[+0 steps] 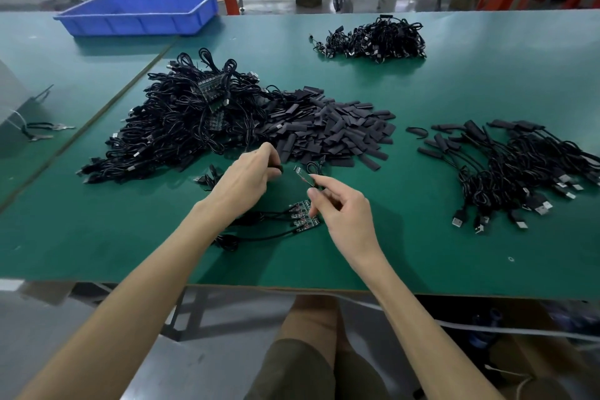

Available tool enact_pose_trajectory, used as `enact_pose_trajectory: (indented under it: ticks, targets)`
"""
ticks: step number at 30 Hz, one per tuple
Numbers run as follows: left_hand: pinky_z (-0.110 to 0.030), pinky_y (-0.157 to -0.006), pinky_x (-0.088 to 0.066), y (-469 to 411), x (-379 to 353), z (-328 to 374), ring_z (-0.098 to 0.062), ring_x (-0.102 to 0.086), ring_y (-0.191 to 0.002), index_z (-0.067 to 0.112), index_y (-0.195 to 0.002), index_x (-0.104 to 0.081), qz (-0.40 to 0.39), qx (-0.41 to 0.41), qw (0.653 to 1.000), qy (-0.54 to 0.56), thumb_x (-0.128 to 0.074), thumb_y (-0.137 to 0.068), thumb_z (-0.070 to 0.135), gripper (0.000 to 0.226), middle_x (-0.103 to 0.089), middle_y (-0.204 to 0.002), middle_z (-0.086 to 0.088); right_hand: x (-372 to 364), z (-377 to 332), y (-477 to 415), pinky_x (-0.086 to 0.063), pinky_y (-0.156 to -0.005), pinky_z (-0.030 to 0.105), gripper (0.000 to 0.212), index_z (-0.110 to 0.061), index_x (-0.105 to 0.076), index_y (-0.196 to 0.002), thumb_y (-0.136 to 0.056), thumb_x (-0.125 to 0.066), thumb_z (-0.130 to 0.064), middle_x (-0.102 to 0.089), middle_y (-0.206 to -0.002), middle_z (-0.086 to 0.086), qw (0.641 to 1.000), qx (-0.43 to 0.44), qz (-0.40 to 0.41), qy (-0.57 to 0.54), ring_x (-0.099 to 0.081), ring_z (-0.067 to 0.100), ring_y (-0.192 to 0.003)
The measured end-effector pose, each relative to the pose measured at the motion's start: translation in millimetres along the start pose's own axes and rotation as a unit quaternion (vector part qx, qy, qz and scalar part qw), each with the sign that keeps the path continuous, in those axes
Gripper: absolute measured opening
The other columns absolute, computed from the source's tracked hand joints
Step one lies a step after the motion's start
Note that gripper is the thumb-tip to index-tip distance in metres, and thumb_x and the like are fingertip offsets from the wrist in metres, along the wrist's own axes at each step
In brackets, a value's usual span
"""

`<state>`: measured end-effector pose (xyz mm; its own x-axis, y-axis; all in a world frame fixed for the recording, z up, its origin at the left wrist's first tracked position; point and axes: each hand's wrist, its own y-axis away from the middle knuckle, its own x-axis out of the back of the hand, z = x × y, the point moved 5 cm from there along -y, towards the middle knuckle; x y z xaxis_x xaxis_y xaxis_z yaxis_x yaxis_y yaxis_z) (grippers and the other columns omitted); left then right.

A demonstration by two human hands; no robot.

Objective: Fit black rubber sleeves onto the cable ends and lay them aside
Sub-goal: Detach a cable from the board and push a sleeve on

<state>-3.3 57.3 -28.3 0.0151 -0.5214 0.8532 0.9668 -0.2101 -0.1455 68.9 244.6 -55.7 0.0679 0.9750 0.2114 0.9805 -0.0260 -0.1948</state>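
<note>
Where the green bench (pixel 422 253) reaches its far left corner, a blue bin (pixel 139 14) sits. Nearer, a heap of bare cables (pixel 175 120) touches a heap of black rubber sleeves (pixel 334 130) on its right. Left hand (pixel 246 182), fingers curled, pinches one sleeve (pixel 280 169). Just right of it, right hand (pixel 341 208) pinches a cable end (pixel 303 177), small board exposed, close to that sleeve but apart. Below the hands, a few boarded cables (pixel 302 217) lie flat. Right side: sleeved cables (pixel 519 166), piled. Far: another cable pile (pixel 376 40).
</note>
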Motion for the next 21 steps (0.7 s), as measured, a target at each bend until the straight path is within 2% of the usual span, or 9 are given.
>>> enact_pose_trajectory:
  ticks: [2, 3, 6, 10, 13, 16, 19, 21]
  targets:
    - [-0.022, -0.070, -0.052, 3, 3, 5, -0.009, -0.064, -0.081, 0.017, -0.112, -0.060, 0.009, -0.011, 0.998, 0.056, -0.056, -0.103, 0.008, 0.014, -0.063, -0.095, 0.006, 0, 0, 0, -0.037, -0.052, 0.013, 0.028, -0.023, -0.072, -0.128, -0.101, -0.066, -0.018, -0.073, -0.070, -0.006, 0.999, 0.009, 0.014, 0.032, -0.045, 0.002, -0.047]
    - [-0.019, -0.068, -0.052, 4, 5, 8, -0.008, -0.064, -0.076, 0.013, -0.117, -0.065, 0.010, -0.025, 0.997, 0.070, -0.053, -0.103, 0.003, 0.021, -0.063, -0.095, 0.005, 0, 0, -1, -0.036, -0.051, 0.011, 0.028, -0.023, -0.073, -0.128, -0.101, -0.066, -0.016, -0.073, -0.071, -0.006, 0.999, 0.013, 0.020, 0.046, -0.046, 0.002, -0.046]
    - [-0.022, -0.069, -0.056, 11, 5, 17, -0.009, -0.064, -0.069, 0.003, -0.120, -0.071, -0.004, -0.078, 0.994, 0.082, -0.046, -0.100, -0.012, 0.036, -0.066, -0.094, -0.006, 1, 3, -2, -0.037, -0.052, 0.012, 0.026, -0.024, -0.073, -0.125, -0.101, -0.065, -0.015, -0.074, -0.073, -0.006, 0.997, 0.007, 0.042, 0.059, -0.048, 0.003, -0.047]
    - [-0.026, -0.076, -0.057, 22, 4, 28, -0.013, -0.065, -0.071, -0.001, -0.117, -0.073, 0.010, -0.135, 0.987, 0.082, -0.044, -0.091, -0.024, 0.045, -0.068, -0.094, -0.010, 0, 2, -3, -0.049, -0.063, 0.021, 0.021, -0.023, -0.073, -0.118, -0.099, -0.067, -0.017, -0.075, -0.078, -0.004, 0.999, -0.017, 0.032, 0.024, -0.065, 0.010, -0.068]
    - [-0.019, -0.075, -0.055, 30, 3, 32, -0.003, -0.063, -0.072, 0.004, -0.113, -0.075, 0.040, -0.152, 0.984, 0.087, -0.042, -0.086, -0.027, 0.052, -0.064, -0.089, -0.001, -2, -2, -2, -0.050, -0.073, 0.015, 0.018, -0.022, -0.073, -0.115, -0.098, -0.070, -0.018, -0.076, -0.076, -0.006, 1.000, -0.014, -0.012, -0.008, -0.069, 0.003, -0.077]
    - [-0.013, -0.073, -0.052, 34, 4, 32, -0.001, -0.063, -0.073, 0.006, -0.113, -0.076, 0.072, -0.140, 0.981, 0.114, -0.045, -0.085, -0.029, 0.055, -0.062, -0.086, 0.004, 0, -4, -2, -0.050, -0.080, 0.016, 0.016, -0.023, -0.073, -0.112, -0.097, -0.071, -0.016, -0.076, -0.080, -0.004, 0.997, -0.018, -0.042, -0.067, -0.069, 0.004, -0.081]
    - [-0.022, -0.073, -0.056, 35, 4, 32, -0.009, -0.064, -0.072, 0.005, -0.109, -0.076, 0.082, -0.128, 0.976, 0.156, -0.046, -0.083, -0.032, 0.055, -0.067, -0.087, -0.006, 3, -6, -1, -0.050, -0.083, 0.016, 0.016, -0.027, -0.075, -0.109, -0.095, -0.075, -0.019, -0.076, -0.095, -0.004, 0.993, -0.021, -0.048, -0.108, -0.067, 0.002, -0.089]
    - [-0.029, -0.071, -0.058, 35, 6, 32, -0.014, -0.064, -0.071, 0.005, -0.106, -0.077, 0.087, -0.116, 0.971, 0.189, -0.047, -0.086, -0.030, 0.050, -0.069, -0.086, -0.012, 4, -7, 0, -0.048, -0.083, 0.014, 0.014, -0.026, -0.076, -0.108, -0.094, -0.075, -0.029, -0.076, -0.094, -0.010, 0.989, -0.022, -0.058, -0.131, -0.065, 0.000, -0.088]
